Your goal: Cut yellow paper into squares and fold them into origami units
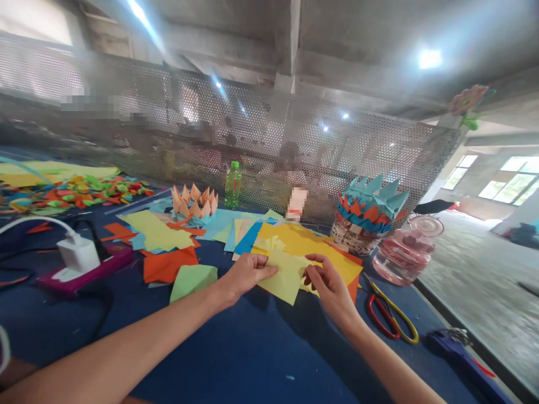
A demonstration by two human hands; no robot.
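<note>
A light-yellow paper sheet [285,275] lies at a slant on the blue table [236,353], over a stack of yellow and orange sheets [309,241]. My left hand [248,273] pinches the sheet's left edge, thumb on top. My right hand [327,283] grips its right edge with curled fingers. Both forearms reach in from the bottom of the view.
Red-and-yellow scissors [389,314] lie right of my right hand, a blue tool [461,353] beyond them. A woven basket of folded paper [364,224], a glass jar [406,252], a green bottle [233,184], orange paper crowns [194,203], loose coloured sheets [168,247] and a white charger [78,252] surround the sheet.
</note>
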